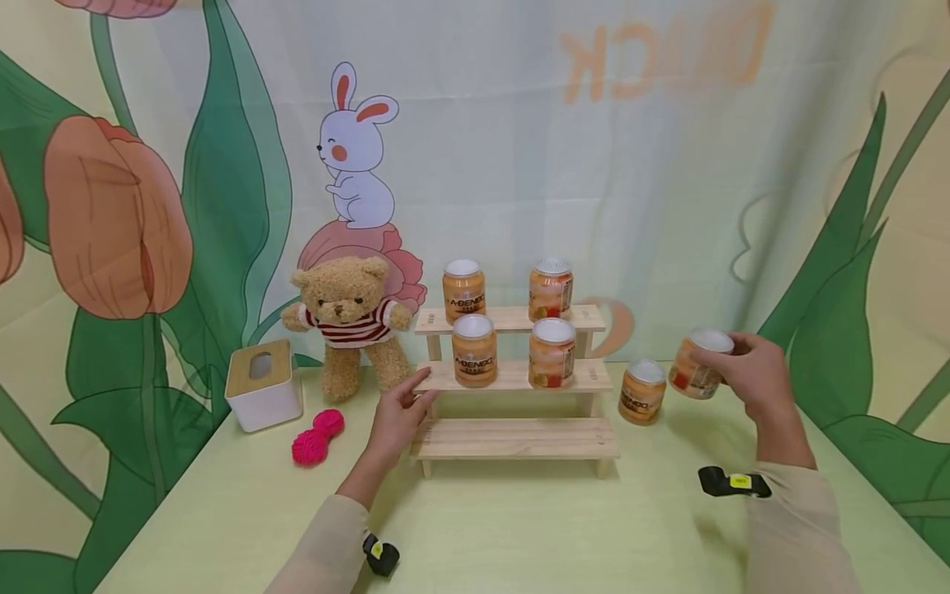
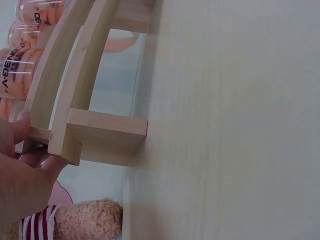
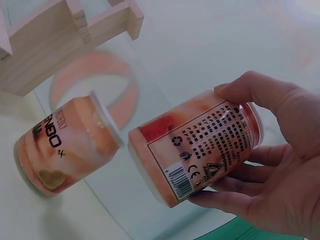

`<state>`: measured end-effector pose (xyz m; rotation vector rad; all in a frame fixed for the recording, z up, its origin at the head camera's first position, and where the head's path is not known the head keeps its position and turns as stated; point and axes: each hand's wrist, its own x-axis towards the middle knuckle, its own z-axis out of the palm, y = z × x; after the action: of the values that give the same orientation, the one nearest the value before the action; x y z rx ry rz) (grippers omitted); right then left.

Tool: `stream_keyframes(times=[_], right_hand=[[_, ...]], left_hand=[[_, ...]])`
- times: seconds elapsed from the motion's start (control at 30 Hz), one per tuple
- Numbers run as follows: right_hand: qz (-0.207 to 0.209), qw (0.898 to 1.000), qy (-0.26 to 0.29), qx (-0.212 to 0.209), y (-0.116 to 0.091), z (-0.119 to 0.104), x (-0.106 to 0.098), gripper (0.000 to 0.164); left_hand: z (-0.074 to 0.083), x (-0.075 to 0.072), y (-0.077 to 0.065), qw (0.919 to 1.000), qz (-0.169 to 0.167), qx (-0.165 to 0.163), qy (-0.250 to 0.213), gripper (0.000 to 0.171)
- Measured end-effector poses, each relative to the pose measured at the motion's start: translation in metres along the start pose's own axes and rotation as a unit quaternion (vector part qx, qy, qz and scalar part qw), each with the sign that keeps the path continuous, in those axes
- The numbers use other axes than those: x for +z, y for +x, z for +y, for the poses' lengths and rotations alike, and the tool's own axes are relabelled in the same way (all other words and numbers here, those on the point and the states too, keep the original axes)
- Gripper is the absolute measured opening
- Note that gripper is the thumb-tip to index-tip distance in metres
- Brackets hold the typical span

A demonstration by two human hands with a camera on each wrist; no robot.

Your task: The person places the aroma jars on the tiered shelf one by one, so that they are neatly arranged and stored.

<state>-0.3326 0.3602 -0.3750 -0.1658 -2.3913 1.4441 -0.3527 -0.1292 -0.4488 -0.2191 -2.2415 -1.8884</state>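
Observation:
My right hand (image 1: 753, 375) grips a can with an orange printed label (image 1: 695, 371) round its side, slightly tilted and raised over the table. Its printed text and barcode face the right wrist view. Just left of it, a similar can (image 1: 641, 394) stands on the table. My left hand (image 1: 397, 421) holds the left end of the three-step wooden display stand (image 1: 512, 437), thumb by the front and fingers round the side. Two cans (image 1: 475, 353) stand on its middle step and two more cans (image 1: 551, 290) on the top step; the lowest step is bare.
A teddy bear (image 1: 349, 318) in a striped top sits left of the stand. Beside it are a white tissue box (image 1: 263, 400) with a wooden lid and a bundle of pink yarn (image 1: 317, 437). A printed curtain (image 1: 482, 165) hangs behind the table.

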Motion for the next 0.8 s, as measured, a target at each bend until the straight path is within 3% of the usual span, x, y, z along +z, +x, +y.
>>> stream_keyframes(times=[0.3,0.5,0.8], right_hand=[[-0.038,0.998,-0.001,-0.057,-0.008,-0.023,-0.002,0.069],[-0.108,0.99,-0.003,-0.091,-0.017,-0.046,0.005,0.06],[-0.185,0.977,-0.014,-0.105,-0.028,-0.067,0.03,0.06]], left_hand=[[0.0,0.001,0.002,0.9999,0.008,0.005,0.008,0.046],[0.0,0.0,0.003,0.9999,0.008,0.009,0.009,0.046],[-0.001,0.001,0.002,1.0,0.005,0.005,0.005,0.046]])
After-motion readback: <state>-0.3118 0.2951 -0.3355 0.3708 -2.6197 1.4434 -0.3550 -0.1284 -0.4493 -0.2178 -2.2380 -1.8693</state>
